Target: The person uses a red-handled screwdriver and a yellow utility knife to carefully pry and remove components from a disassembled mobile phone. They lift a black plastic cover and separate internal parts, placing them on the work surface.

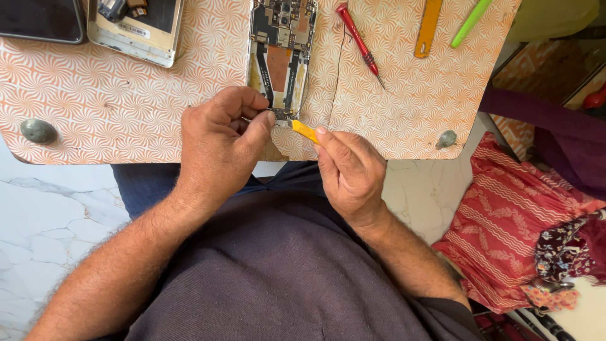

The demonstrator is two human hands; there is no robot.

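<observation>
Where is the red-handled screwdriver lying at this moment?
In the head view, the red-handled screwdriver lies on the orange patterned board, toward the upper right, between the opened phone with bare circuit parts and the flat orange ruler-like strip, touching neither hand.

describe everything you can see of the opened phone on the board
The opened phone lies flat, back cover off, on the orange-and-white patterned board, its top end cut off by the frame. Circuit boards, small metal parts, a copper-coloured patch and dark ribbon strips show. The left hand pinches its near edge; the right hand sets a yellow pry tool there.
</observation>
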